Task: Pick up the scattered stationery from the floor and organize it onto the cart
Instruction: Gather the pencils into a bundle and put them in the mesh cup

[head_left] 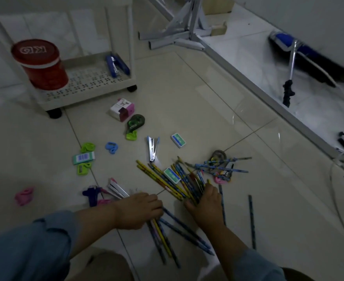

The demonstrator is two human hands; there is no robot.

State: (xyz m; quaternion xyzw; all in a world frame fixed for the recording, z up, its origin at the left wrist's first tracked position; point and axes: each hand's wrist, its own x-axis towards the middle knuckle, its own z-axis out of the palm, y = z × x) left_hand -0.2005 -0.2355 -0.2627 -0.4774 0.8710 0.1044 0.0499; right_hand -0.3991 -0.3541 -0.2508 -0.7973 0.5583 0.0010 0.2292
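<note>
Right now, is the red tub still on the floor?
No, the red tub stands on the cart's bottom shelf, beside a blue stapler.

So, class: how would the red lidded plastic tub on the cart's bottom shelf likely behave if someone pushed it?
The red lidded plastic tub stands upright on the white perforated cart shelf, so it would probably slide rather than roll. It looks taller than its base, so a high push might tip it. Its weight cannot be judged; the lid hides any contents.
</note>
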